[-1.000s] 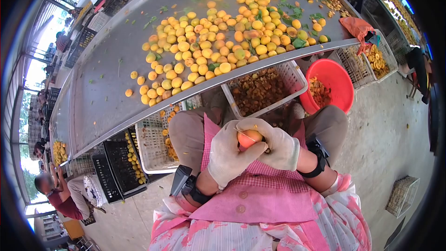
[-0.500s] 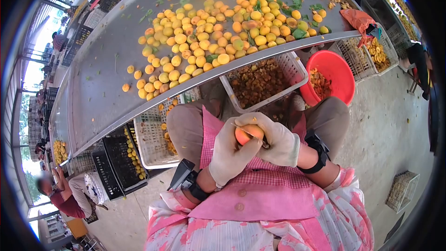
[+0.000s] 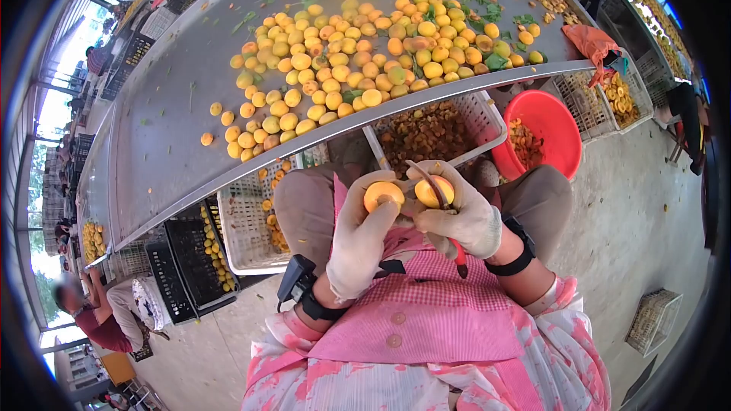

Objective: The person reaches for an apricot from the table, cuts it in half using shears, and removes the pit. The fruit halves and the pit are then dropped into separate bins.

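Both of my gloved hands are raised over my lap, close together. In my left hand [image 3: 362, 236] is an apricot half [image 3: 382, 195], its cut face turned up and my thumb at its edge. My right hand [image 3: 464, 217] grips the other apricot half [image 3: 434, 192] along with a small knife with a red handle [image 3: 460, 253]. The dark, curved blade lies across that half. Past my hands, many whole apricots [image 3: 335, 68] are heaped on the metal table [image 3: 175, 106].
Under the table edge stand a white crate of dark scraps [image 3: 495, 133], a red bucket [image 3: 563, 118] and a white crate with apricot halves [image 3: 244, 221]. A black crate [image 3: 190, 266] is at left. A person [image 3: 99, 312] sits beyond it. An orange bag [image 3: 590, 42] lies on the table corner.
The apricot held between both hands is now parted into two halves, one in each hand. My hands have moved slightly apart and up, and the knife shows more fully.
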A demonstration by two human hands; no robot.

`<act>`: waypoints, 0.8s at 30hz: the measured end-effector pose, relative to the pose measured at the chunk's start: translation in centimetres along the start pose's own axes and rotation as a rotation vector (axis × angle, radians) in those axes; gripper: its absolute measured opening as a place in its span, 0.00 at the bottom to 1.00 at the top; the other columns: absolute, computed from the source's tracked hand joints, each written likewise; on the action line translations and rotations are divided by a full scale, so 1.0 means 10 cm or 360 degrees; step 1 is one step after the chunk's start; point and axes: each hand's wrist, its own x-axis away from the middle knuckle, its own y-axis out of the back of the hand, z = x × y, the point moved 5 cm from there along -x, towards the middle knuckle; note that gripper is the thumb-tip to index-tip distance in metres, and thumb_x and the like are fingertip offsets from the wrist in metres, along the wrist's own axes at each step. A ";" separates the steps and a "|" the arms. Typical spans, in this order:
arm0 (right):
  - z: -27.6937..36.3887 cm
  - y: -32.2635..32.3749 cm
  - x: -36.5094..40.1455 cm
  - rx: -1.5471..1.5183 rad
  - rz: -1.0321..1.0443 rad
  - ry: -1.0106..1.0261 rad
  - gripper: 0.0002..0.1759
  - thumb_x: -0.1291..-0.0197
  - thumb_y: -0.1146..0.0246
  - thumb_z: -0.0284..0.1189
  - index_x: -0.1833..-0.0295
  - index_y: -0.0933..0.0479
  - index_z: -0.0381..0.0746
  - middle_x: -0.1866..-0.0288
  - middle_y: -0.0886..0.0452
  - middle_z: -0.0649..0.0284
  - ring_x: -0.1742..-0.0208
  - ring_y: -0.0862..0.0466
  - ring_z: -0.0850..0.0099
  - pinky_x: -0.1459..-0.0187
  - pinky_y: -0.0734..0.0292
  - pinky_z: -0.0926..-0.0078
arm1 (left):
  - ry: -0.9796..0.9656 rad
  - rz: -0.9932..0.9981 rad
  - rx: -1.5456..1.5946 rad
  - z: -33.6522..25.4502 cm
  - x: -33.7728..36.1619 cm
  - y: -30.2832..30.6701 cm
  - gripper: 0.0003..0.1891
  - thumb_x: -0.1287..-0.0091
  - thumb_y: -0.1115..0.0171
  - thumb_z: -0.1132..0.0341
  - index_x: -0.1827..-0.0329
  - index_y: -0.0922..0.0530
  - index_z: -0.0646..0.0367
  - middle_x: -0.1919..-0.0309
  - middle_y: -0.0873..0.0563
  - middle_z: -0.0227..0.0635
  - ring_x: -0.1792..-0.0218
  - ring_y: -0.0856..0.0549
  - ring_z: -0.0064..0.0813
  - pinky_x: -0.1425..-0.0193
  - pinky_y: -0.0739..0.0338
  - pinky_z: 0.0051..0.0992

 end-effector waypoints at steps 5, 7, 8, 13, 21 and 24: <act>-0.05 -0.14 -0.05 0.0028 0.0199 0.0072 0.44 0.43 0.41 0.16 0.21 0.50 0.43 0.62 0.23 0.61 0.82 0.25 0.77 0.81 0.31 0.80 | 0.0209 0.0258 -0.0175 0.05 -0.05 0.00 0.15 0.33 0.37 0.73 0.44 0.23 0.65 0.56 0.18 0.30 0.56 0.19 0.17 0.51 0.23 0.19; -0.08 -0.19 -0.08 0.0092 0.0232 0.0028 0.47 0.43 0.40 0.16 0.19 0.53 0.43 0.59 0.22 0.60 0.82 0.25 0.77 0.81 0.31 0.79 | 0.0293 0.0264 -0.0216 0.00 -0.04 0.01 0.15 0.33 0.37 0.73 0.44 0.22 0.65 0.59 0.16 0.29 0.61 0.19 0.17 0.55 0.23 0.18; -0.08 -0.22 -0.09 0.0095 0.0257 0.0026 0.47 0.43 0.40 0.16 0.19 0.53 0.43 0.59 0.22 0.60 0.82 0.25 0.77 0.81 0.31 0.79 | 0.0283 0.0242 -0.0218 0.00 -0.03 0.06 0.15 0.33 0.37 0.73 0.44 0.22 0.65 0.59 0.16 0.29 0.61 0.19 0.17 0.55 0.23 0.18; 0.05 -0.17 -0.07 0.0020 -0.0044 0.0087 0.42 0.40 0.46 0.18 0.20 0.50 0.41 0.73 0.22 0.60 0.85 0.27 0.75 0.82 0.32 0.81 | -0.0267 -0.0396 -0.0643 -0.37 -0.01 0.68 0.10 0.33 0.38 0.74 0.50 0.18 0.65 0.64 0.15 0.28 0.65 0.20 0.14 0.61 0.26 0.16; -0.36 0.02 -0.07 -0.0311 -0.0212 0.0020 0.21 0.31 0.49 0.27 0.35 0.30 0.34 0.77 0.24 0.61 0.85 0.27 0.73 0.83 0.32 0.76 | -0.0657 -0.1259 -0.1509 -0.63 0.29 2.10 0.12 0.33 0.41 0.75 0.47 0.24 0.65 0.60 0.21 0.31 0.61 0.24 0.16 0.55 0.27 0.16; -0.49 0.01 -0.04 -0.0358 -0.0067 -0.0121 0.16 0.29 0.49 0.30 0.46 0.25 0.31 0.80 0.26 0.63 0.84 0.27 0.73 0.81 0.31 0.76 | -0.0510 -0.0989 -0.0758 -0.54 0.27 1.96 0.12 0.32 0.44 0.77 0.46 0.26 0.65 0.55 0.21 0.34 0.55 0.21 0.21 0.48 0.24 0.20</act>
